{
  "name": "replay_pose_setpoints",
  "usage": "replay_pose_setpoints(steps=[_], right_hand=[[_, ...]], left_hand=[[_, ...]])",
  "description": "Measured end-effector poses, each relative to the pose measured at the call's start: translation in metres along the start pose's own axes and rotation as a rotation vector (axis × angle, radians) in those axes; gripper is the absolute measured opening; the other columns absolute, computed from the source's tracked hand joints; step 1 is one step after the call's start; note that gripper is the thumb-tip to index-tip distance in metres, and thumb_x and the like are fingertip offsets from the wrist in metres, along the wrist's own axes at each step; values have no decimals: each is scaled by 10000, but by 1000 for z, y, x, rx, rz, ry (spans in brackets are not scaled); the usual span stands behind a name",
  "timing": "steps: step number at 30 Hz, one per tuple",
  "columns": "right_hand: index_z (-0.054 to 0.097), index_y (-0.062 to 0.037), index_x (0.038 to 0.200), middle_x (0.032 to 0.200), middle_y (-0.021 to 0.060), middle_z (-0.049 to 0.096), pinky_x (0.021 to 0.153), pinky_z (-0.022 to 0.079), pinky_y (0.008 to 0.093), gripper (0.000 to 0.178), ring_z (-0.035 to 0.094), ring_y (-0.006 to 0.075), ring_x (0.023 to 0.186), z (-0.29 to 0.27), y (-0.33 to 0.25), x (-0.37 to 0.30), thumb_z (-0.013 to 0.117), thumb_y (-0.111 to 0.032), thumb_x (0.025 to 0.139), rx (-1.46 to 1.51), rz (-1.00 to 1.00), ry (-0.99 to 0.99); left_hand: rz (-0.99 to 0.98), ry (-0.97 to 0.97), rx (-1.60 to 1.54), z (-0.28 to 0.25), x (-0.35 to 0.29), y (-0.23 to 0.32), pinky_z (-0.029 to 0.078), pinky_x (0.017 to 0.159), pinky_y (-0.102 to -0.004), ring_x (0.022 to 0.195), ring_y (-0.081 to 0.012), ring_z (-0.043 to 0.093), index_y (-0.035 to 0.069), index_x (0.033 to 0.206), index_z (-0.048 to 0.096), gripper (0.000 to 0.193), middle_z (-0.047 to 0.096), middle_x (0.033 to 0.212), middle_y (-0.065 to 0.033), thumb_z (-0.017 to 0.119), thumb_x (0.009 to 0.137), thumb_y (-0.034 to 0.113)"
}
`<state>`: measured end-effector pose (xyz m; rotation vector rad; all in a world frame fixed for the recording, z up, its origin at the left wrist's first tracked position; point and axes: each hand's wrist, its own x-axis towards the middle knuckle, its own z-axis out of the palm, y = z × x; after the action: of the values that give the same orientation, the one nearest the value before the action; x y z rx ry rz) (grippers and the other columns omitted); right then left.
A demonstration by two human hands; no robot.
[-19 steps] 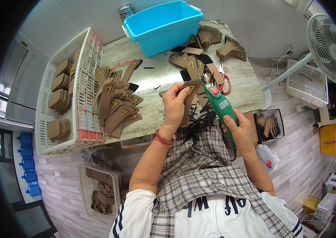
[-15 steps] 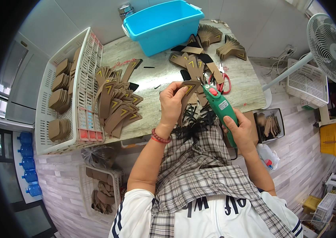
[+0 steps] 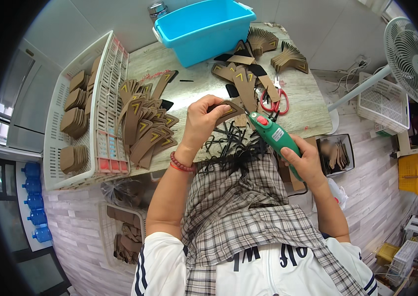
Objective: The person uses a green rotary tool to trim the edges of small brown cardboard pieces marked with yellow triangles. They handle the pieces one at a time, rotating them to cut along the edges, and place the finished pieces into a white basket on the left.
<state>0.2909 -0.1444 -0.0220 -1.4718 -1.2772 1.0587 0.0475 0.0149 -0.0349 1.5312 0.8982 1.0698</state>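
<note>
My left hand point(image 3: 198, 121) pinches a curved brown piece point(image 3: 230, 111) with a yellow chevron mark between thumb and fingers. Wrapped around the green body of the electric scissors point(image 3: 279, 138), my right hand point(image 3: 308, 161) holds them with the red button upward. Their tip is right by the piece's right end; whether the two touch is hard to tell. Thin black offcut strips point(image 3: 236, 145) lie tangled below, at the table's near edge and over my checked apron point(image 3: 233, 190). Similar brown pieces point(image 3: 150, 130) are heaped to the left.
A blue tub point(image 3: 204, 42) stands at the back of the table point(image 3: 189, 91). Red-handled scissors point(image 3: 282, 101) lie right of more brown pieces point(image 3: 244, 84). A white crate point(image 3: 103, 116) with stacked brown pieces borders the left side. A fan point(image 3: 413, 61) stands at the right.
My left hand has shifted left and tilted the brown piece from upright to nearly level. The electric scissors have come slightly down and right.
</note>
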Motion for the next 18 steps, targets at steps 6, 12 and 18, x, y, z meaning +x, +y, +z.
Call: replay_pose_setpoints(steps=[6,12,18], right_hand=[[615,-12,1175,847,33,648,697,478,250,414,573,86,760,-3,-5,1,703,-271,865,-53,11,-43],[617,-12,1175,869,37,652,702,481,261,425,578,100,768,-1,-8,6,709,-277,856,-91,11,-78],[619,-13,1173,814,13,627,618,451,230,398,543,63,682,13,-7,15,703,-249,863,-43,-25,-70]], left_hand=[[14,-80,93,-8,2,3,429,583,-227,648,-61,525,-25,872,681,111,626,724,-9,687,820,73],[-112,-132,33,-11,-3,7,424,577,-231,635,-67,518,-27,858,680,122,615,715,-9,694,805,82],[-91,-148,172,-11,-14,14,428,576,-244,628,-72,521,-12,830,688,98,603,700,-16,681,801,81]])
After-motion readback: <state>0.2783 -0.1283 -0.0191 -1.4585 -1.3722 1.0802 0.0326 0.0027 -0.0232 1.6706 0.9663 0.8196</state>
